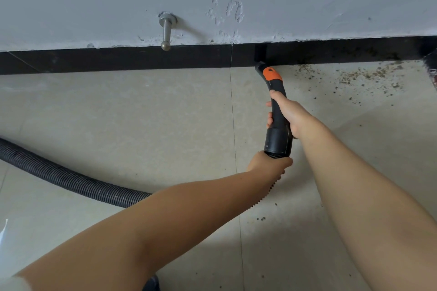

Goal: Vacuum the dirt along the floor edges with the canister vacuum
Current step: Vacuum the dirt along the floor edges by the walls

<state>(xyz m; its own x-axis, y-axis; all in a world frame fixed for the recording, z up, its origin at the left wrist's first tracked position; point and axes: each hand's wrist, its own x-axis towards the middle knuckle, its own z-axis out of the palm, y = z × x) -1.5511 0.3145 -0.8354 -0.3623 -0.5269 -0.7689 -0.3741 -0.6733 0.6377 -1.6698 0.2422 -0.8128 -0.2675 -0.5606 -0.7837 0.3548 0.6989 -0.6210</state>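
Observation:
The black vacuum handle (278, 125) with an orange slider (272, 73) points its open end at the foot of the black skirting (118, 59). My right hand (287, 113) grips the curved handle from the right. My left hand (269, 164) grips the ribbed black hose (59, 176) just below the handle's cuff. The hose runs away to the left across the floor. Dark dirt specks (354, 75) lie scattered along the skirting to the right of the nozzle end. A few more specks (261, 218) sit on the tile near my left forearm.
A metal door stop (166, 30) sticks out of the grey wall left of the nozzle. A dark object (431, 66) shows at the right edge by the skirting. Beige floor tiles (142, 113) spread to the left. Something white (3, 236) shows at the lower left edge.

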